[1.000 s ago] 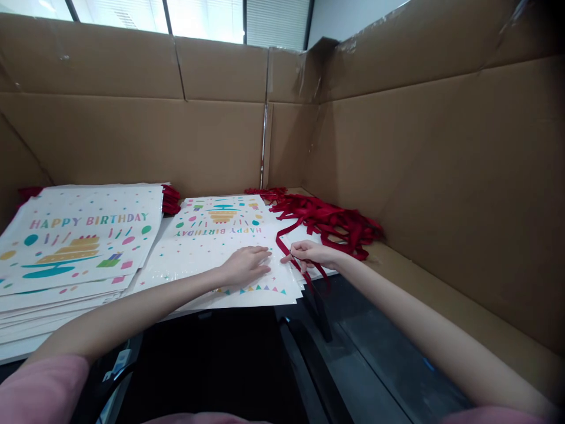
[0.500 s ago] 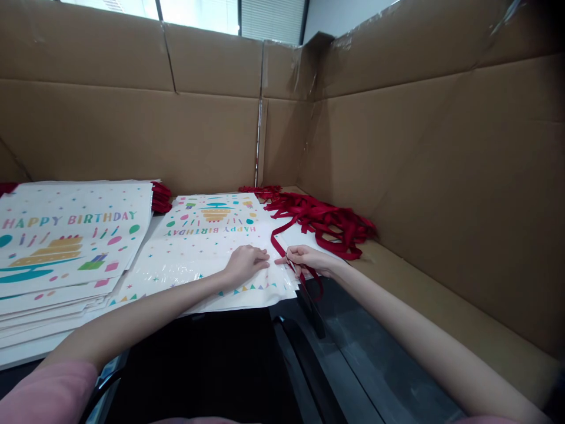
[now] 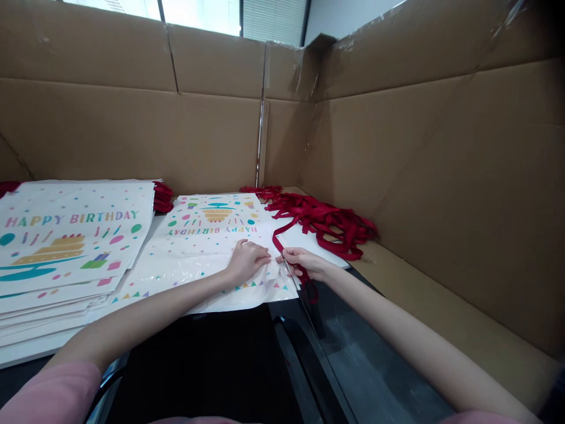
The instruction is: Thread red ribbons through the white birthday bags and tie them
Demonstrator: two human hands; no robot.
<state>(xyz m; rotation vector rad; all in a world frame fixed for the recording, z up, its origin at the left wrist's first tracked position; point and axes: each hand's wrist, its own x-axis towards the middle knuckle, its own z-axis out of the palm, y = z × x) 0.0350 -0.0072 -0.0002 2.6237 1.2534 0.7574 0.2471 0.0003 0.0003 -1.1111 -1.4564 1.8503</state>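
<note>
My left hand (image 3: 248, 262) lies on a glossy white sheet (image 3: 189, 250) printed with an upside-down HAPPY BIRTHDAY and a cake. Its fingers are bent and pressed together at the sheet's right part; whether they pinch the plastic is hard to see. Just right of it, my right hand (image 3: 304, 263) is closed on a red ribbon (image 3: 278, 238). One end of that ribbon hangs below the hand, while the other runs back toward a heap of red ribbons (image 3: 318, 218). The two hands' fingertips are close together but apart.
At left stands a stack of printed white sheets (image 3: 79, 235), with bunched red ribbon (image 3: 162, 197) behind its right edge. Tall cardboard walls (image 3: 212, 135) close off the back and right. Below the table edge is a dark chair armrest (image 3: 309, 365).
Both hands stay almost in place. My right hand has shifted slightly left, and the hanging ribbon end has swung closer under it.
</note>
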